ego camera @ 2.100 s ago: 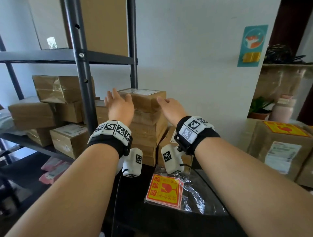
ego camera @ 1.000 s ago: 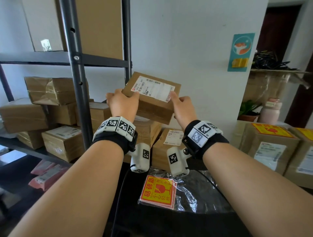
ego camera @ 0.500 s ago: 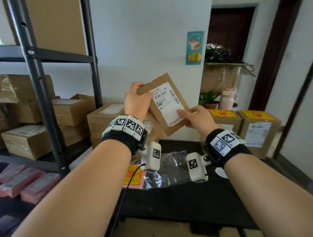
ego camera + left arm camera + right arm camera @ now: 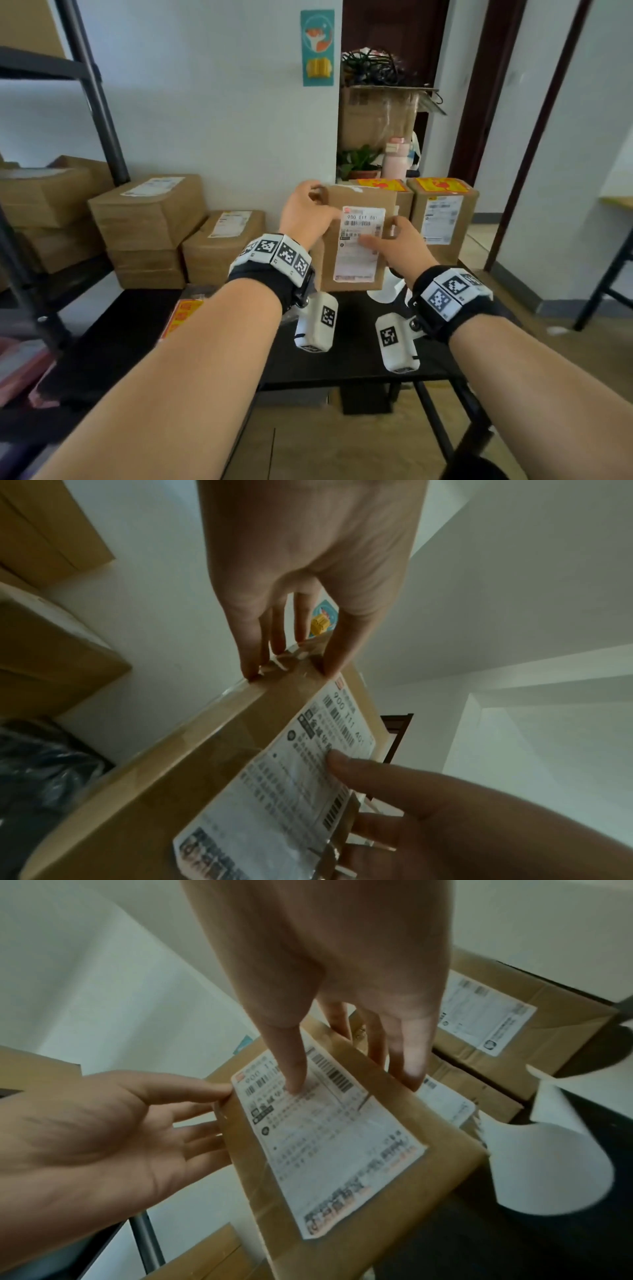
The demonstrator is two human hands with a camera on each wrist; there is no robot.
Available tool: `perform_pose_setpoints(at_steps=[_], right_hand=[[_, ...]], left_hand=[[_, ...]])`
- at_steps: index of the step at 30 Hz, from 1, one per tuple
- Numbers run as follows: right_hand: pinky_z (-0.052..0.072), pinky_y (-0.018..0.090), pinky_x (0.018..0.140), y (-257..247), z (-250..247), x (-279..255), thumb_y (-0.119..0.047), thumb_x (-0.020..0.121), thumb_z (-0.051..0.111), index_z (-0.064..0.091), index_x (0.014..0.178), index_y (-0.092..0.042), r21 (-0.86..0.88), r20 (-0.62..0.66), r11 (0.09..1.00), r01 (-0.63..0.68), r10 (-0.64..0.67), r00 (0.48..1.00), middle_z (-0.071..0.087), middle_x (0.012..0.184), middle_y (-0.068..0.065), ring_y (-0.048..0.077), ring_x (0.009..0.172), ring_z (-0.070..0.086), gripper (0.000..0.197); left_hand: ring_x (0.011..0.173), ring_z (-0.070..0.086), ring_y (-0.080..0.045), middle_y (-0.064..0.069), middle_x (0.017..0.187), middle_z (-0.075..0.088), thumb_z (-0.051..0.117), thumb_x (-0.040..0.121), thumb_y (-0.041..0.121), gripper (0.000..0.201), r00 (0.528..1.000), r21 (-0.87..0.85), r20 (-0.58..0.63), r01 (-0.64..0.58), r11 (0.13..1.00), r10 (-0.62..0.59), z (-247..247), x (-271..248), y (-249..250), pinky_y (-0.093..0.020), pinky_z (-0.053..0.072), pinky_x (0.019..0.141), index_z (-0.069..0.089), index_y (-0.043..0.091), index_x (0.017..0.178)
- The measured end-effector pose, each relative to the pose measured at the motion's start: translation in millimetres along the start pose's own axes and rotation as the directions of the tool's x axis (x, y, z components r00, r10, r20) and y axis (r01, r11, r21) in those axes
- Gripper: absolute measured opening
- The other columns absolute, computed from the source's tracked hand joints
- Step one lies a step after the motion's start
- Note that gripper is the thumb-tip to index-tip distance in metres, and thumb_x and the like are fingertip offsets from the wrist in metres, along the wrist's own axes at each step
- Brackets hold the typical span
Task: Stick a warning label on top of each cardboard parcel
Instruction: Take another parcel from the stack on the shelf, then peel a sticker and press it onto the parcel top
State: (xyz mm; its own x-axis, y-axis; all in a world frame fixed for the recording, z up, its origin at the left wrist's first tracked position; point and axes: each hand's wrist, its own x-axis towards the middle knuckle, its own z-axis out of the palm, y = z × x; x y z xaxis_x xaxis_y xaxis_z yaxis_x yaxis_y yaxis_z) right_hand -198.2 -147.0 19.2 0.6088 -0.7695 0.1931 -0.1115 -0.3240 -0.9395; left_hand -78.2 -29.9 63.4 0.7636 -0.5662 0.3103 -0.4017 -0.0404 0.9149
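Parcel in hand, unlabelled; two parcels done.
Left hand (image 4: 306, 213) and right hand (image 4: 397, 244) grip the held parcel (image 4: 356, 240) upright above the table (image 4: 356, 356). Two labelled parcels (image 4: 443, 214) stand behind; the label stack (image 4: 180, 317) and several unlabelled parcels (image 4: 147, 212) remain.

Your head camera looks forward and down over both forearms; each wrist camera looks close along its fingers, and all three share the held parcel (image 4: 356, 240).
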Motion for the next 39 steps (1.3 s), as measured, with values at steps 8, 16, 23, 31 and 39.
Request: perform_pose_setpoints(at_steps=[8, 16, 23, 31, 39], right_hand=[[0.054, 0.043, 0.093, 23, -1, 8, -0.025, 0.082, 0.075, 0.046, 0.136, -0.015, -0.105, -0.093, 0.994, 0.002, -0.012, 0.996, 0.064, 0.123, 0.000, 0.020, 0.108, 0.063, 0.062], [0.051, 0.036, 0.092, 43, 5, 13, -0.021, 0.087, 0.070, 0.040, 0.139, -0.016, -0.151, -0.107, 0.985, -0.081, 0.065, 0.992, 0.062, 0.126, 0.003, 0.024, 0.114, 0.061, 0.060], [0.052, 0.045, 0.094, 28, 10, 14, -0.022, 0.081, 0.069, 0.039, 0.137, -0.019, -0.138, -0.155, 0.990, -0.041, 0.020, 0.988, 0.055, 0.131, 0.008, 0.026, 0.114, 0.058, 0.064], [0.040, 0.041, 0.106, -6, 8, 0, -0.016, 0.089, 0.059, 0.039, 0.141, -0.018, -0.336, -0.259, 0.926, 0.173, -0.267, 0.928, 0.043, 0.137, 0.010, 0.027, 0.127, 0.041, 0.056], [0.040, 0.026, 0.099, -29, 40, -24, -0.011, 0.093, 0.055, 0.058, 0.123, -0.018, -0.325, -0.197, 0.844, 0.427, -0.502, 0.842, 0.052, 0.128, 0.001, 0.015, 0.120, 0.048, 0.031]], left_hand=[[0.113, 0.059, -0.017, 0.006, 0.134, 0.056, 0.072, 0.081, 0.014, 0.065, 0.998, 0.088, 0.056, -0.005, 0.996, 0.000, 16, -5, -21, -0.036, 0.054, 0.090, 0.045, 0.028, 0.139], [0.101, 0.063, -0.018, 0.002, 0.107, 0.062, 0.058, 0.091, 0.010, 0.070, 0.982, 0.145, 0.156, 0.083, 0.986, -0.106, 27, -3, -39, -0.043, 0.055, 0.090, 0.028, 0.035, 0.149], [0.102, 0.062, -0.017, 0.010, 0.100, 0.060, 0.049, 0.092, 0.004, 0.054, 0.988, 0.147, 0.141, 0.039, 0.988, -0.060, 32, -2, -33, -0.032, 0.053, 0.087, 0.043, 0.028, 0.140], [0.121, 0.050, -0.021, -0.007, 0.140, 0.047, 0.048, 0.094, 0.004, 0.055, 0.996, 0.257, 0.043, 0.062, 0.964, -0.075, 2, 6, -29, -0.027, 0.040, 0.088, 0.038, 0.019, 0.146], [0.114, 0.059, -0.036, -0.017, 0.126, 0.060, 0.044, 0.093, -0.001, 0.033, 0.988, 0.352, -0.018, 0.148, 0.924, -0.151, -61, 2, -52, -0.044, 0.050, 0.097, 0.064, 0.009, 0.117]])
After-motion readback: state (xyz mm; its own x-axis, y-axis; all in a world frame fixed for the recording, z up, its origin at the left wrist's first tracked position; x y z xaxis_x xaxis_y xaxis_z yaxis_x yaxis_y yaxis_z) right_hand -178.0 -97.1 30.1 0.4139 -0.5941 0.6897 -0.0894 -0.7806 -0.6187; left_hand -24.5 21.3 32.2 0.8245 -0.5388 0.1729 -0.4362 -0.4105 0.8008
